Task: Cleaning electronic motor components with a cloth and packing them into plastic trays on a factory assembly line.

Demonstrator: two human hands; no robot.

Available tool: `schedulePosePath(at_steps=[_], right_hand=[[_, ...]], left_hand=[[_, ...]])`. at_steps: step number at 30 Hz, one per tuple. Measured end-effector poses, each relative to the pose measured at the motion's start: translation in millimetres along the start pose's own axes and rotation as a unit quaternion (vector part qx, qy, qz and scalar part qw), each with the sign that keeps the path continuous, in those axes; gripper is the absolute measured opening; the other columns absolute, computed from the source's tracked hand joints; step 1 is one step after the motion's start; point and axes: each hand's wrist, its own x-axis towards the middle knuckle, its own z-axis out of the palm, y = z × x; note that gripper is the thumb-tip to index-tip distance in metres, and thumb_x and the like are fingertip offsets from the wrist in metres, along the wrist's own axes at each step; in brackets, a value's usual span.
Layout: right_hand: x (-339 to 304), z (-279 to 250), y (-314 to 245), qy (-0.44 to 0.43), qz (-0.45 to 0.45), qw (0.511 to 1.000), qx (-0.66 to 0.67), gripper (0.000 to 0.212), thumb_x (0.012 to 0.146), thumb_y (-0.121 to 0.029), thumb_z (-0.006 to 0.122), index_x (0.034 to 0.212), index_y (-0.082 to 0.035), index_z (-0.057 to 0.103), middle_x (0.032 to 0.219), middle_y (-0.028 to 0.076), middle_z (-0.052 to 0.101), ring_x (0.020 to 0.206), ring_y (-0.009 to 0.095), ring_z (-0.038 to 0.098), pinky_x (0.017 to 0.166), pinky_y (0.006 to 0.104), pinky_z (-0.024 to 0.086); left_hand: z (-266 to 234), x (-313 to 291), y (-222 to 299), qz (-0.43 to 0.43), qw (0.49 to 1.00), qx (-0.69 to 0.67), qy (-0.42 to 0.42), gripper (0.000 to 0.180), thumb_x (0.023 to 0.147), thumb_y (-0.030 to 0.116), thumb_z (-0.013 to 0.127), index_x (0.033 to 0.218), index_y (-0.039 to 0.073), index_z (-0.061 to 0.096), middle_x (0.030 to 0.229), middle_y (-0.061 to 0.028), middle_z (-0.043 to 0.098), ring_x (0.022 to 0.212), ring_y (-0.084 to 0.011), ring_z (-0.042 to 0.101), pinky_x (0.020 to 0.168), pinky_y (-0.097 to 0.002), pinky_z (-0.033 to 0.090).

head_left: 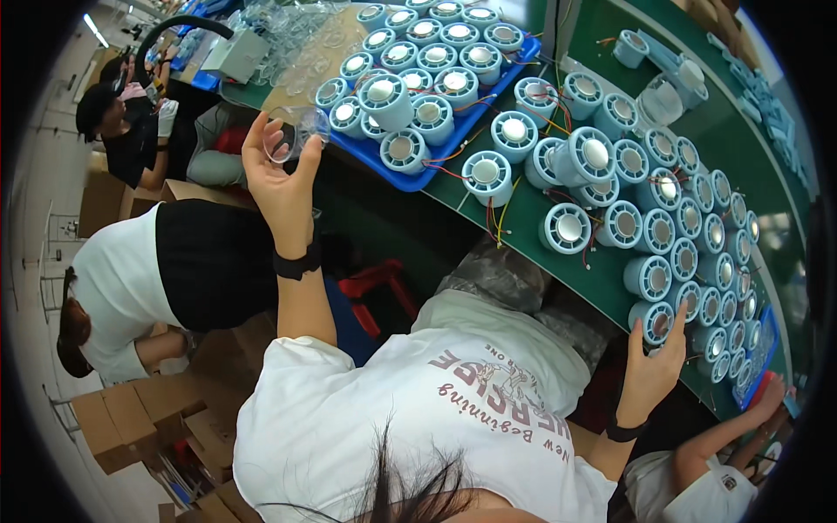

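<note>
Raised at the upper left, my left hand [286, 193] pinches a clear round plastic piece [285, 144], cup-like in shape, between thumb and fingers. At the near edge of the green bench, my right hand [652, 370] has its thumb and fingers around a light-blue cylindrical housing [651, 315] with a slotted rim and a silver disc in its end. Many more such blue housings stand close together beyond that hand, some with thin red, yellow and black wires. A few are stacked on top of others.
A blue tray [408, 181] full of similar housings stands on the bench near my left hand. Clear plastic pieces [301, 39] are heaped behind it. A clear container [660, 103] stands at the back. Co-workers sit at left and lower right; cardboard boxes [131, 418] lie at lower left.
</note>
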Motion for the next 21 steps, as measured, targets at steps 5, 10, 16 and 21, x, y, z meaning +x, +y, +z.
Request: schedulePosePath(at_steps=[5,10,16,21], right_hand=[[-5.4,-11.0,0.6,-0.033,0.005,0.999,-0.017,0.054,0.079,-0.015,0.071,0.129,-0.004,0.053,0.103,0.013,0.062,0.093,0.028,0.058,0.084,0.0372,0.046],[-2.4,-37.1,-14.7,-0.010,-0.035,0.999,-0.006,0.057,0.075,-0.010,0.072,0.128,-0.003,0.053,0.106,0.014,0.062,0.095,0.026,0.059,0.086,0.0353,0.046],[48.5,-93.2,-96.7,-0.100,-0.110,0.979,0.142,0.062,0.066,-0.011,0.077,0.123,0.000,0.055,0.107,0.015,0.061,0.094,0.029,0.060,0.082,0.0357,0.048],[130.2,-77.2,-193.6,-0.160,-0.284,0.935,0.142,0.052,0.072,-0.017,0.074,0.117,0.002,0.057,0.095,0.014,0.064,0.082,0.023,0.062,0.077,0.0318,0.048]], left_hand=[[2.3,52.4,-43.4,-0.040,0.999,0.015,-0.020,0.065,0.075,0.011,0.079,0.131,0.001,0.048,0.118,-0.0079,0.055,0.102,-0.0158,0.053,0.087,-0.0285,0.045],[40.7,93.2,-66.3,-0.009,0.990,0.057,-0.131,0.070,0.075,0.022,0.080,0.133,0.000,0.047,0.118,-0.0107,0.058,0.103,-0.0172,0.055,0.083,-0.0293,0.048],[53.9,106.5,-80.8,0.044,0.970,0.128,-0.204,0.078,0.072,0.030,0.081,0.135,0.000,0.046,0.115,-0.0138,0.062,0.100,-0.0196,0.059,0.081,-0.0306,0.049],[38.0,110.8,-87.6,0.048,0.978,0.117,-0.168,0.078,0.072,0.030,0.081,0.135,0.001,0.045,0.115,-0.0144,0.062,0.099,-0.0208,0.061,0.081,-0.0317,0.050]])
